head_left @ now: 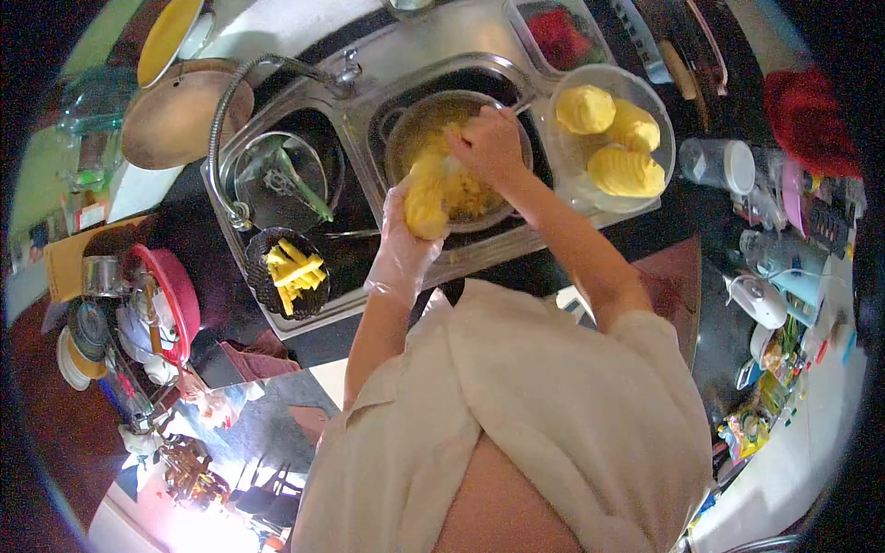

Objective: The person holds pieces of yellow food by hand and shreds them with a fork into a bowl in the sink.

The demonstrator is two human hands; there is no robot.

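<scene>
My left hand (401, 244), in a clear plastic glove, grips a peeled yellow pineapple (426, 207) and tilts it over a round strainer basin (518, 184) in the sink. Bare and closed, my right hand (493, 143) is at the pineapple's upper end. A small pale piece shows beneath its fingers, but I cannot make out what it holds. Yellow scraps (472, 198) lie in the basin. To the right, a clear plastic bowl (659, 101) contains 3 peeled pineapples (627, 172) with spiral grooves.
A black basket (253, 263) of yellow strips sits at the sink's front left. Behind it, the left sink bowl holds a green-handled utensil (300, 184) in a pot. A flexible faucet (217, 129) arches over the left side. A container with something red (558, 39) stands at back right.
</scene>
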